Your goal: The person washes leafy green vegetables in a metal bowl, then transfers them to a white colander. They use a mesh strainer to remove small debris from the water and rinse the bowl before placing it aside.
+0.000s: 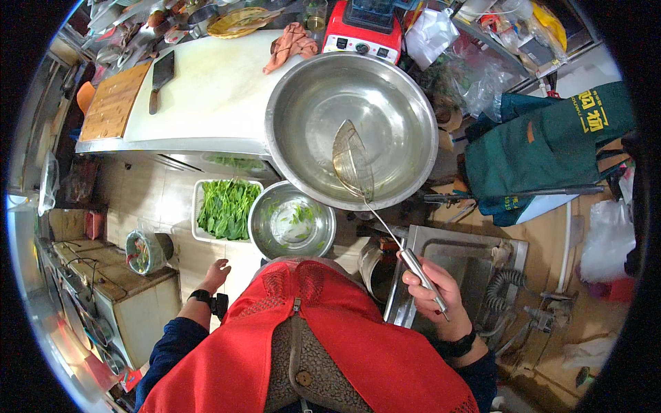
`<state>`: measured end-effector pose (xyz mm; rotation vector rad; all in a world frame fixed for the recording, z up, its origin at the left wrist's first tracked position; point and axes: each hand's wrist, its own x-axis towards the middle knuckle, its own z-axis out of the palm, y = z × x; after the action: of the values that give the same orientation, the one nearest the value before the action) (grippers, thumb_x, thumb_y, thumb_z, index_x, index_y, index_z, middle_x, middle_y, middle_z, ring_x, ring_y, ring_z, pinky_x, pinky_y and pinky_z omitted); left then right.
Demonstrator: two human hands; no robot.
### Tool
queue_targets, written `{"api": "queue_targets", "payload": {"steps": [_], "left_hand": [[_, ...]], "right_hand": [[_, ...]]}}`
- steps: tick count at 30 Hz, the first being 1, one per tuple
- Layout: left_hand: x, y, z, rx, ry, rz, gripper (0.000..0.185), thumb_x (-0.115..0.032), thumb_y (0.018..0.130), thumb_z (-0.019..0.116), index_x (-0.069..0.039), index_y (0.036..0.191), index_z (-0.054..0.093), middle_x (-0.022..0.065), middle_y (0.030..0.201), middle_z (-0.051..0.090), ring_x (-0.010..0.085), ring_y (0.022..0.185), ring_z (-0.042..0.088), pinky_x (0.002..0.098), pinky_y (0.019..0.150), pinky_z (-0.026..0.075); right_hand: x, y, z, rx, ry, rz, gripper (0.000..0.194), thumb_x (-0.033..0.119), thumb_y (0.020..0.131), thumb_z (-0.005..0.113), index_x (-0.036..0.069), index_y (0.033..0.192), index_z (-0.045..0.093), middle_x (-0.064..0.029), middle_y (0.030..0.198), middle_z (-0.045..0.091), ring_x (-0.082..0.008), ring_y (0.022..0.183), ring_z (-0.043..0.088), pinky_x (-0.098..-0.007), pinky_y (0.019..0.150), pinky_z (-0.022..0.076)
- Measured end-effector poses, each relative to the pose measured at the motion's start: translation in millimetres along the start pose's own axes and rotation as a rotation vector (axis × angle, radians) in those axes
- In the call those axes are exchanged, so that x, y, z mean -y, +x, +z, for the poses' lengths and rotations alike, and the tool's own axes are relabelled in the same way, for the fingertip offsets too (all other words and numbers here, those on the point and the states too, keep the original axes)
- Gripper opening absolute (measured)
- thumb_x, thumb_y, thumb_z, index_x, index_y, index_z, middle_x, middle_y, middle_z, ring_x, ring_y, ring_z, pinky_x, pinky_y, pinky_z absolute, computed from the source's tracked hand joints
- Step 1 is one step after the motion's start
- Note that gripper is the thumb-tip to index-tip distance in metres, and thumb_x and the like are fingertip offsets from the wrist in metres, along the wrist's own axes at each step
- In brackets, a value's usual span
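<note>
My right hand (436, 286) grips the metal handle of a wire-mesh skimmer (353, 160). Its mesh bowl is over the near inside of a large stainless-steel basin (281, 134), which appears to hold some water. My left hand (217, 273) hangs at my side with nothing in it, fingers loosely spread. Below the large basin, a smaller steel bowl (255, 235) has scattered green leaves (302, 214) in it. Beside that bowl, a white basket (198, 227) is heaped with leafy green vegetables (227, 209).
A white cutting board (217, 103) bears a cleaver (163, 72), a wooden board (114, 103) and a pink cloth (294, 44). Behind the basin stands a red blender base (333, 38). A metal sink (465, 235) is at right, a lined bin (142, 250) at left.
</note>
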<state>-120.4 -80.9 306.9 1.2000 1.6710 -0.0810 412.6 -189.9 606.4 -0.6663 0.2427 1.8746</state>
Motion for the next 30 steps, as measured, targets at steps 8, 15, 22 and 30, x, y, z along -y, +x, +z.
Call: {"api": "queue_targets", "payload": {"steps": [8,15,22,30], "left_hand": [[19.4,7.9,0.6,-0.031,0.052,0.019,0.044,-0.021,0.082,0.061,-0.001,0.121,0.053,0.0208,0.12,0.056,0.03,0.115,0.052,0.0368,0.095,0.042],[38.7,11.3,1.8,-0.025,0.013,0.012,0.043,-0.02,0.082,0.061,-0.001,0.12,0.054,0.0205,0.12,0.056,0.0297,0.114,0.053,0.0365,0.095,0.042],[40.6,8.2,1.1,-0.037,0.019,0.016,0.045,-0.021,0.082,0.061,-0.002,0.121,0.053,0.0203,0.119,0.057,0.0297,0.114,0.053,0.0366,0.095,0.043],[33.0,-6.7,2.0,-0.038,-0.033,-0.031,0.045,-0.021,0.083,0.059,-0.001,0.123,0.052,0.0206,0.122,0.055,0.0302,0.116,0.051,0.0365,0.095,0.041]], "right_hand": [[-3.4,3.6,14.4,-0.076,0.146,-0.089,0.03,0.017,0.096,0.041,0.002,0.122,0.041,-0.0075,0.089,0.043,-0.0055,0.054,0.039,-0.0163,0.038,0.0351],[12.1,23.3,20.3,-0.216,-0.258,-0.25,0.03,0.016,0.097,0.04,0.002,0.123,0.043,-0.008,0.09,0.046,-0.0045,0.057,0.043,-0.0147,0.038,0.0373],[49.1,59.2,29.1,-0.37,-0.544,-0.284,0.025,0.015,0.094,0.047,0.003,0.116,0.046,-0.0092,0.084,0.055,-0.008,0.057,0.05,-0.0174,0.039,0.0386],[75.3,102.0,29.3,-0.311,-0.78,-0.293,0.02,0.015,0.092,0.051,0.002,0.106,0.046,-0.0066,0.076,0.054,-0.0097,0.055,0.051,-0.0222,0.04,0.0415]]}}
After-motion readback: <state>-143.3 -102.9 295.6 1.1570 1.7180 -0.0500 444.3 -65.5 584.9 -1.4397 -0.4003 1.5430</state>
